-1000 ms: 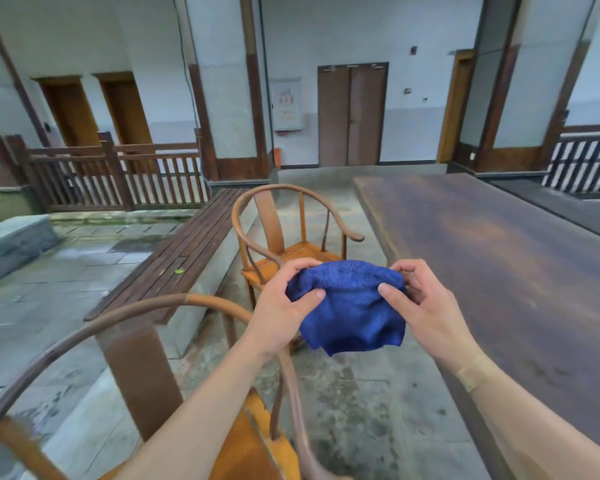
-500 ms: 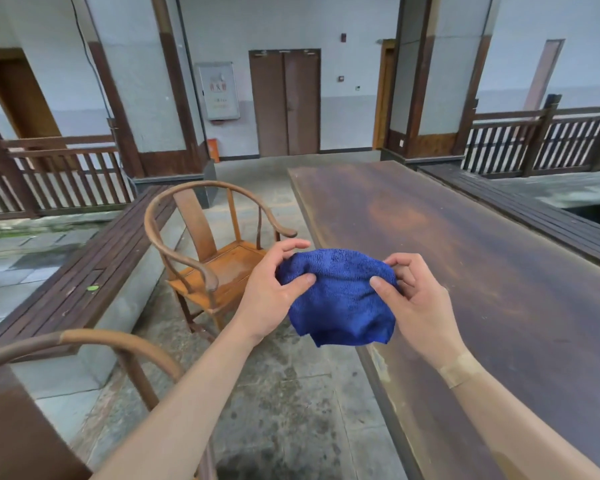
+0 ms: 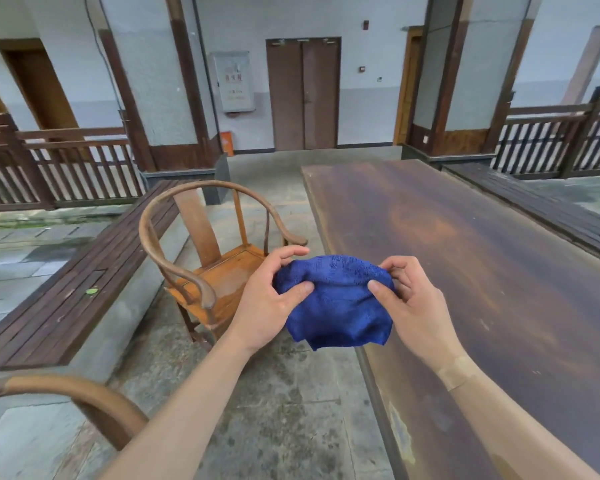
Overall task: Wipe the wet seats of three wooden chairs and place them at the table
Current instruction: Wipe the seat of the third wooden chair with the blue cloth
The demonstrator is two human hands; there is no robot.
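While both forearms are stretched forward at chest level, a blue terry cloth is held bunched between the two hands above the stone floor, at the near edge of the long dark wooden table. The left hand is curled round the cloth's left side, thumb pressed onto its front and fingers wrapped behind the top edge; the right hand pinches the right side in the same way, thumb in front and fingers bent behind. A skin-toned plaster is worn at the right wrist. Just beyond the left hand, a round-backed wooden armchair stands on the floor beside the table, its orange seat partly hidden by that hand. Another chair's curved top rail is seen at the lower left. A slatted wooden bench runs along the left.
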